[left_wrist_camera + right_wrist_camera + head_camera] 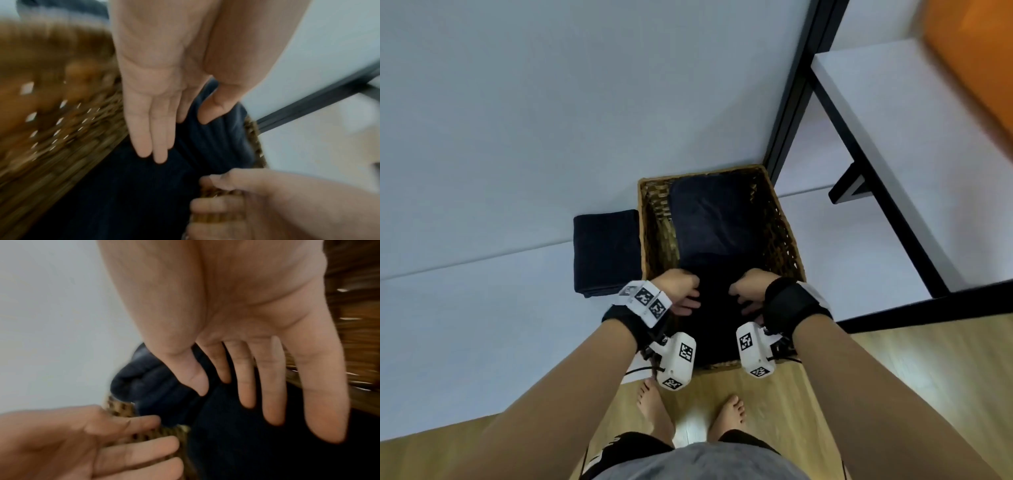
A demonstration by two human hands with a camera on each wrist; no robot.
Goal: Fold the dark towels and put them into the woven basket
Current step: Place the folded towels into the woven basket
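Observation:
A woven basket (787, 226) stands on the floor against the pale wall. A folded dark towel (715, 219) lies in its far half. A second dark towel (717, 318) fills the near half, and both my hands are over it. My left hand (685, 294) (174, 129) has straight fingers on or just above the cloth near the left wall. My right hand (743, 294) (236, 394) has its fingers spread over the same towel at the right side. Neither hand grips anything. A third folded dark towel (606, 250) lies outside, just left of the basket.
A white table with a black frame (893, 147) stands to the right, and one black post (794, 85) rises right behind the basket's far right corner. An orange surface (976, 68) lies beyond it. My bare feet (654, 411) are on the wooden floor (893, 377) before the basket.

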